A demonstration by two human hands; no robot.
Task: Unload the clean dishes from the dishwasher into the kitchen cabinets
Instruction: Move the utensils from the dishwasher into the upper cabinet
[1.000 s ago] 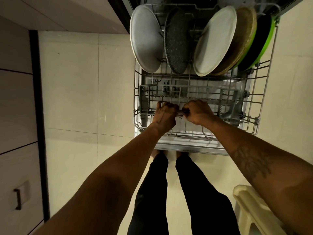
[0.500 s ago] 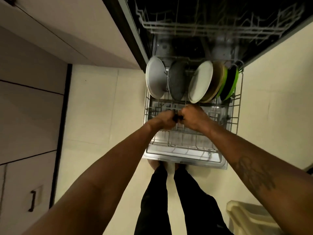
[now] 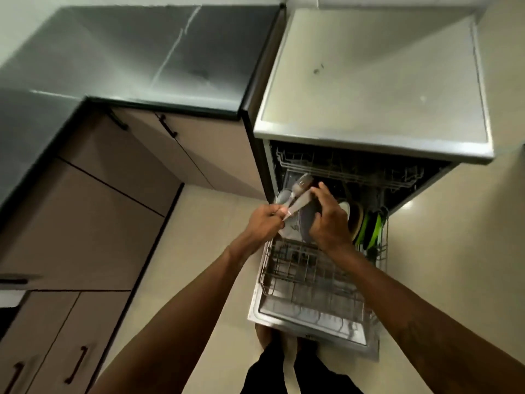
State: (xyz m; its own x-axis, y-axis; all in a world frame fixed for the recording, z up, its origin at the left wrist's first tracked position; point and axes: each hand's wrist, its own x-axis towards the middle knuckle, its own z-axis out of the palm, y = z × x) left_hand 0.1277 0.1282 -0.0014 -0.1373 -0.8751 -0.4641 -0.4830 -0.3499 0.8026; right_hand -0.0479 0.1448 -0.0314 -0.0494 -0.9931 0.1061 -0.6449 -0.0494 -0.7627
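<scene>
My left hand (image 3: 264, 223) grips a bundle of metal cutlery (image 3: 299, 193) by its lower ends, and the spoon heads point up and away. My right hand (image 3: 329, 220) is beside it, with thumb and fingertips pinching the bundle higher up. Both hands are raised above the pulled-out lower rack (image 3: 312, 268) of the open dishwasher. Behind my right hand, a white plate (image 3: 345, 207), a tan plate (image 3: 358, 220) and green-rimmed plates (image 3: 375, 228) stand upright in the rack. The frame is blurred.
The upper rack (image 3: 355, 172) sits inside the dishwasher under its pale top (image 3: 369, 81). To the left, a dark countertop (image 3: 142, 52) runs over beige cabinets (image 3: 119, 200) with black handles. The open dishwasher door (image 3: 312, 325) lies at my feet.
Both hands have lifted from the front of the lower rack, now holding cutlery. The view has risen and tilted up, showing the countertop and dishwasher top.
</scene>
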